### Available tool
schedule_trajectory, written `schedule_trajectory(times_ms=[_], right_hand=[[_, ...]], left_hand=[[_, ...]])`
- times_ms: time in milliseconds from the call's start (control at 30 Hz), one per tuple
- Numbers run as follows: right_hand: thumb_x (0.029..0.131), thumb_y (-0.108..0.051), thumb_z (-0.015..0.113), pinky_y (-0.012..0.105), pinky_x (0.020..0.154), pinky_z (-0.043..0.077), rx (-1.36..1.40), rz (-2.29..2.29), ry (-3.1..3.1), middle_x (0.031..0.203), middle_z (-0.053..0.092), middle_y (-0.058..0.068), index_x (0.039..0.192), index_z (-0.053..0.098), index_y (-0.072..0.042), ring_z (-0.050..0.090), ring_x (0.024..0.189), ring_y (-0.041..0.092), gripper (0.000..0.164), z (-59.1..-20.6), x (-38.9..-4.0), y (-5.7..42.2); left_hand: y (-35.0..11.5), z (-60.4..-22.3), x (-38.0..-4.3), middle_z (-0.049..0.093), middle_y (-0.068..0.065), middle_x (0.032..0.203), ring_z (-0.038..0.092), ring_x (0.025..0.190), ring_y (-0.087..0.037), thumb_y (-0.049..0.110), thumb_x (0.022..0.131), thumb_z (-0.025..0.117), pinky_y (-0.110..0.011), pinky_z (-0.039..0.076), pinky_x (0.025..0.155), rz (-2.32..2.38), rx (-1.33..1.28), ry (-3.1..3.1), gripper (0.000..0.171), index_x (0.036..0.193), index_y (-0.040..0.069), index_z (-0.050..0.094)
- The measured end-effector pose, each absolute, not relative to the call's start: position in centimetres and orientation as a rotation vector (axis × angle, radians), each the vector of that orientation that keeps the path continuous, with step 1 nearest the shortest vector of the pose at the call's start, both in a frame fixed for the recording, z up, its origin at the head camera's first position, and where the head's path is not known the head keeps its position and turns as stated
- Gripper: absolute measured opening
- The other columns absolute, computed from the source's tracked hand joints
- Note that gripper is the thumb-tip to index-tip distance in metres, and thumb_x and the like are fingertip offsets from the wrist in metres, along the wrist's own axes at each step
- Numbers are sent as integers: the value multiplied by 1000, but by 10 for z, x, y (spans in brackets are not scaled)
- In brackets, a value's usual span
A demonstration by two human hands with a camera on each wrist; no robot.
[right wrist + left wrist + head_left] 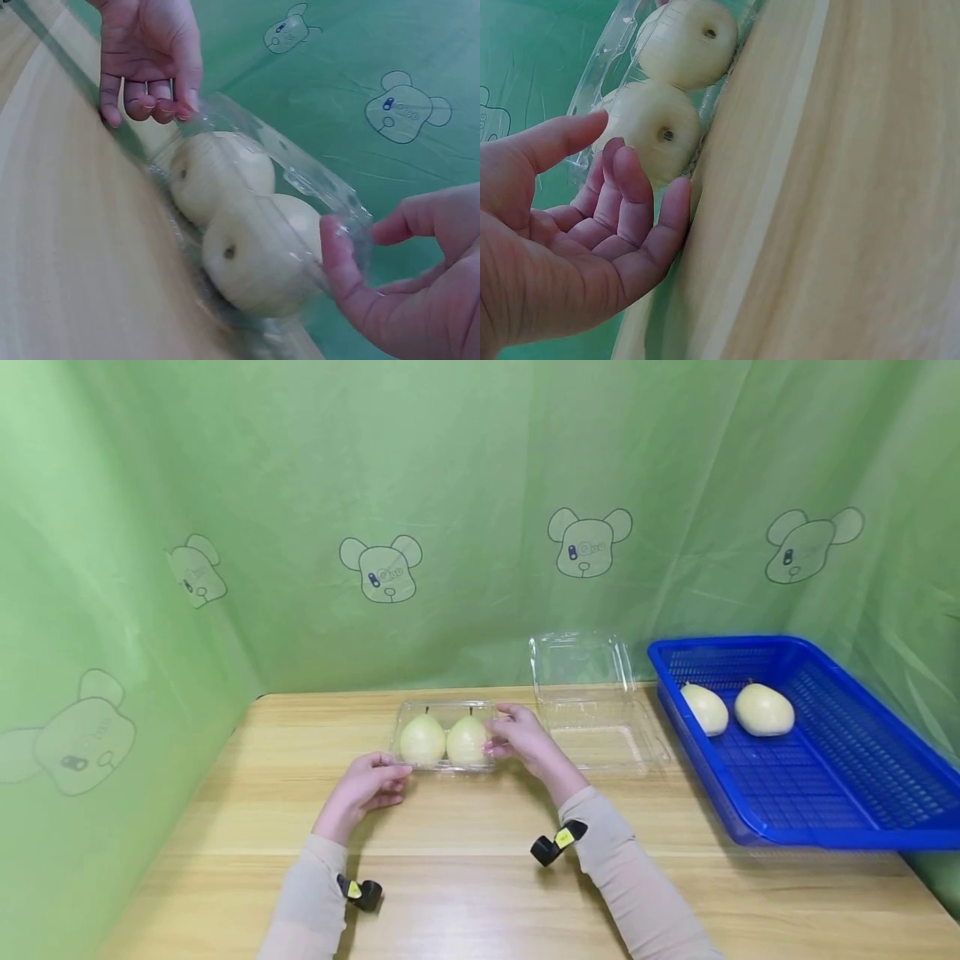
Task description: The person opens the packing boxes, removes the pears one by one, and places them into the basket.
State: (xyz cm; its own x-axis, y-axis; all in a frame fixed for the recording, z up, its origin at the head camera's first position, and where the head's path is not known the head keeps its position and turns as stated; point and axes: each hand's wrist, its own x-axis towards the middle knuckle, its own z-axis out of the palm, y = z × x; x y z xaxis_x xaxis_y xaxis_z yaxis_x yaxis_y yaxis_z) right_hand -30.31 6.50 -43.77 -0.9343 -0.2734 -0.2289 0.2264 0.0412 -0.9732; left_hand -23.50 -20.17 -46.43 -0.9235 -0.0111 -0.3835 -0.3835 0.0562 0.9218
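My right hand (524, 740) pinches a box (447, 713) of two pears (422, 740), left hand (369, 783) loosely curved; basket pears (764, 710) remain unboxed.

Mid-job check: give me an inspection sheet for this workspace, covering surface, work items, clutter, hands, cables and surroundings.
Surface: light wood-grain table.
Work items: clear container with two pears inside, lid over them, latching cannot be told; open container to its right, lid up; blue basket at far right with two more pears.
Clutter: nothing seen.
Left hand: fingers loosely bent at the clear container's near left corner; firm contact cannot be told.
Right hand: pinches the clear container's right end.
Cables: nothing seen.
Surroundings: green curtain printed with cartoon animal heads.
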Motion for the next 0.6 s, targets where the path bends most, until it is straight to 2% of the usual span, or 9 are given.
schedule_trajectory(times_ms=[100, 233, 300, 433, 600], right_hand=[[91, 2, 52, 22, 73, 58, -148, -1867, 2034, 131, 53, 27, 152, 21, 3, 60, 83, 14, 68, -435, -302, 69], [85, 9, 54, 27, 86, 56, -330, -1707, 2126, 144, 46, 24, 154, 22, -2, 59, 99, 20, 77, -433, -302, 75], [83, 9, 57, 34, 95, 54, -422, -1623, 2183, 146, 44, 21, 155, 22, -7, 58, 107, 24, 81, -433, -301, 76], [82, 1, 67, 40, 99, 51, -558, -1451, 2373, 141, 51, 16, 153, 30, -15, 56, 113, 26, 83, -435, -301, 76], [82, -13, 75, 43, 93, 54, -659, -1202, 2686, 127, 58, 14, 147, 43, -18, 58, 111, 27, 73, -435, -299, 70]], left_hand=[[-203, -464, -236, 70, -7, 93, 63, 75, -13, 12, 86, 70, -34, 61, 76, 1953, -406, 2080, 20, 100, 5, 57], [-204, -463, -236, 70, -5, 92, 63, 76, -12, 12, 87, 69, -35, 60, 78, 1956, -397, 2091, 15, 94, 8, 56], [-204, -463, -236, 70, -4, 90, 63, 75, -12, 11, 87, 69, -35, 60, 79, 1956, -398, 2093, 13, 91, 10, 56], [-205, -464, -236, 70, -4, 90, 63, 75, -12, 12, 87, 69, -35, 60, 79, 1953, -389, 2093, 13, 87, 11, 56], [-206, -463, -236, 70, -5, 91, 63, 74, -11, 12, 87, 69, -34, 60, 78, 1957, -390, 2085, 13, 89, 10, 56]])
